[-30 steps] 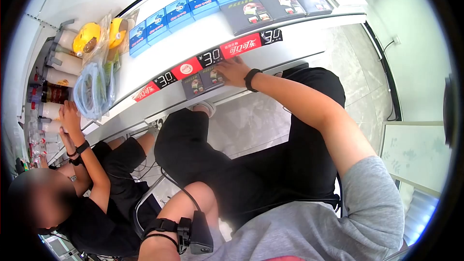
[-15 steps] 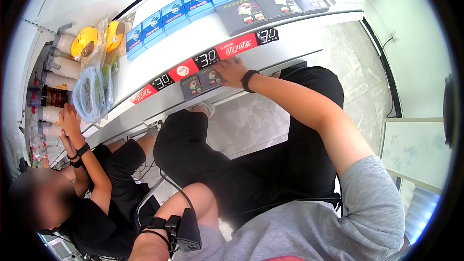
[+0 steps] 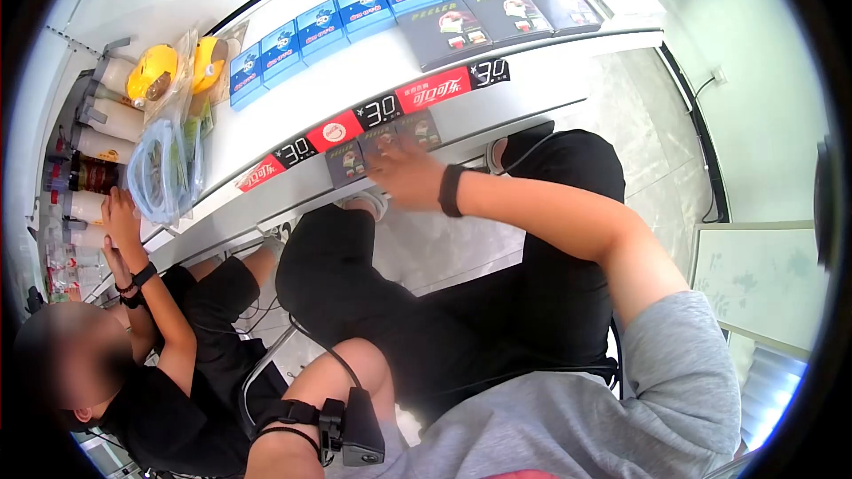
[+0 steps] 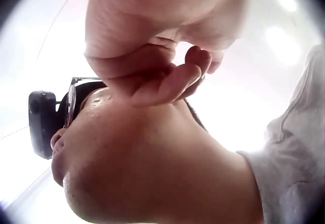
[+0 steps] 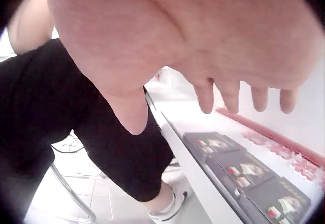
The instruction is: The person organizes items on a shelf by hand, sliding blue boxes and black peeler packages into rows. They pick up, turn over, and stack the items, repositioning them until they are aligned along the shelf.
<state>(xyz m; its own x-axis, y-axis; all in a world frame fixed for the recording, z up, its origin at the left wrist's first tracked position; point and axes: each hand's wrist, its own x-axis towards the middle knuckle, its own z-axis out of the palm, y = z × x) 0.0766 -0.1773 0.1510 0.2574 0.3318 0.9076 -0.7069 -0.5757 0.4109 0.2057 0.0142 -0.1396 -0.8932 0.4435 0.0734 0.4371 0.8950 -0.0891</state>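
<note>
Dark boxes: gleaming as glossy printed card.
Shelf: shining smooth and white.
Shorts: hanging as matt black cloth.

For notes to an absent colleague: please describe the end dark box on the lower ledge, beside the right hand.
Find the long white shelf and its price strip. On the ledge under it lie three dark boxes by the right hand; the dark box is the uncovered end one, nearest the second person.

Boxes, three, dark and flat, each printed with a small coloured picture, lying face up close side by side in one row on the white lower shelf under red price labels.
</note>
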